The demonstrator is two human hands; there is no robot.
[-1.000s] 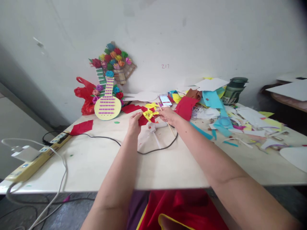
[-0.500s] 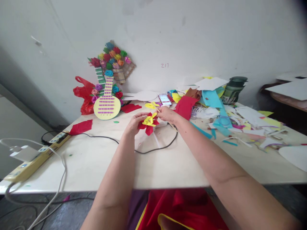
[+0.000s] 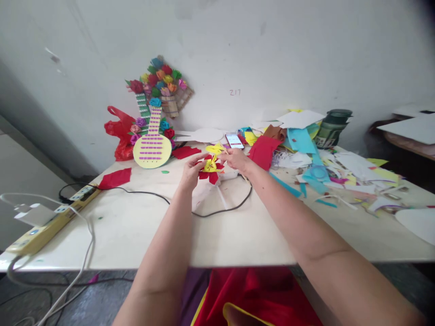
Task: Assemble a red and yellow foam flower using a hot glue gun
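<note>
Step in hand looks like fine work on the paper flower (image 3: 210, 166), yellow centre w/ red petals, so a light touch prob. suits best. Best to let the L hand (image 3: 193, 170) grip just the outer red petal, not the centre, as crepe-like paper prob. creases or tears if squeezed. R hand (image 3: 234, 159) should make short, gentle moves w/ fingertips near the yellow part, & the free ends of the wooden stick (image 3: 245, 179) are best angled away so they don't snag petals. Also worth minding what looks like a white glue gun (image 3: 230, 175), partly hidden below the R hand: if hot, paper & fingers ought to stay clear of its tip. Its black cord (image 3: 243, 206) loops toward the desk's (image 3: 238, 240) near edge; sleeves aren't an issue, forearms bare, but a snag could tug it.

Where it is: flower's up btwn both hands, over approx. mid-width of the desk, well in from the near edge. L hand: fingers closed on the flower's L side. R hand: fingers pinched round the stick, just beside the flower's R side; can't tell if they touch the yellow centre too. Loose yellow piece (image 3: 214, 148) lies just beyond, toward the desk's far edge.
</note>
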